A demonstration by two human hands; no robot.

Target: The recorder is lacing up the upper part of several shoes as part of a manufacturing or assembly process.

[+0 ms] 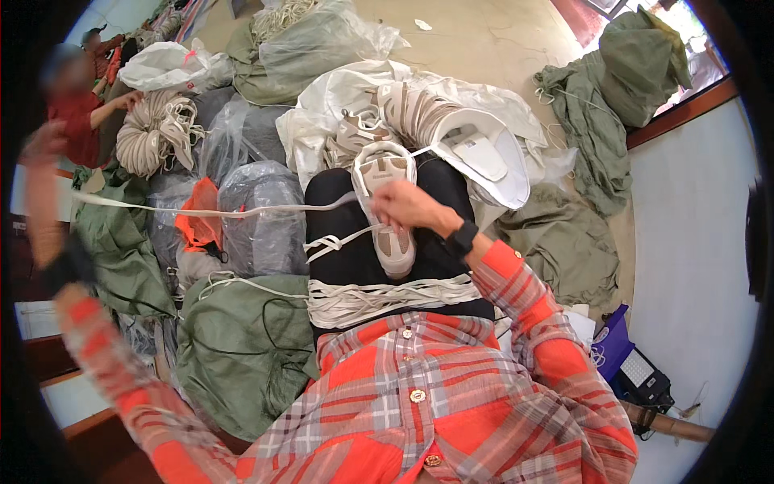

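Head view, the only one: we see a beige-and-white shoe [385,206] lying sole-down on the black-trousered lap [347,258], its long axis running straight away from the body, opening at the far end, narrow end toward the belly. The right hand [407,206] sits right on the shoe's right flank about mid-length, fingers curled and pinched together on what looks like the white lace [242,211]; we cannot tell the exact pinch point under the knuckles. That lace runs taut and nearly level leftward from the shoe, across the plastic bags, out to the left hand [44,153], which is raised far out at the left rim, well apart from the shoe and motion-blurred; it seems closed on the lace end, but we cannot tell for sure. So the right hand is the nearer one by far, touching the shoe, and the lace axis lies crosswise to the shoe axis. A bundle of loose white laces [387,294] lies across the lap just below the shoe, near the plaid shirt [419,387]. Behind the shoe, an open white sack [484,153] holds more shoes.
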